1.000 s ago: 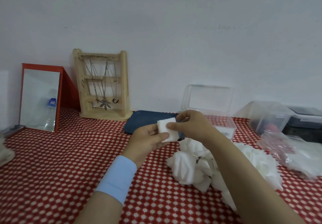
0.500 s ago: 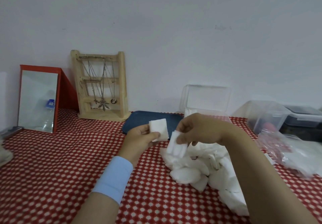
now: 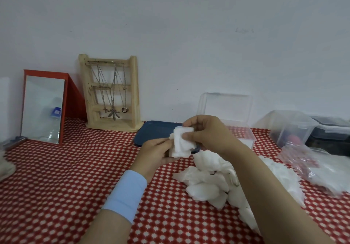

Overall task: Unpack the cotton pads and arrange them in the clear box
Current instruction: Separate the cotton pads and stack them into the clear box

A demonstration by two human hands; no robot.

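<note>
Cotton pads (image 3: 180,143), a small stack, are pinched between left hand (image 3: 155,153) and right hand (image 3: 207,135) just short of the clear box (image 3: 244,139); unevenly gripped, they may fan apart and drop onto the loose heap (image 3: 206,183).

On my feed I saw a plain, wide, light-blue wristband (image 3: 126,193) of smooth cloth, fitting snugly round the wrist below the left hand (image 3: 157,153).

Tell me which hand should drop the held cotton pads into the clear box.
Right, probably. The right hand pinches the cotton pads, and the clear box stands open just behind it. The left hand, also holding them, would have to reach across the right arm.
</note>
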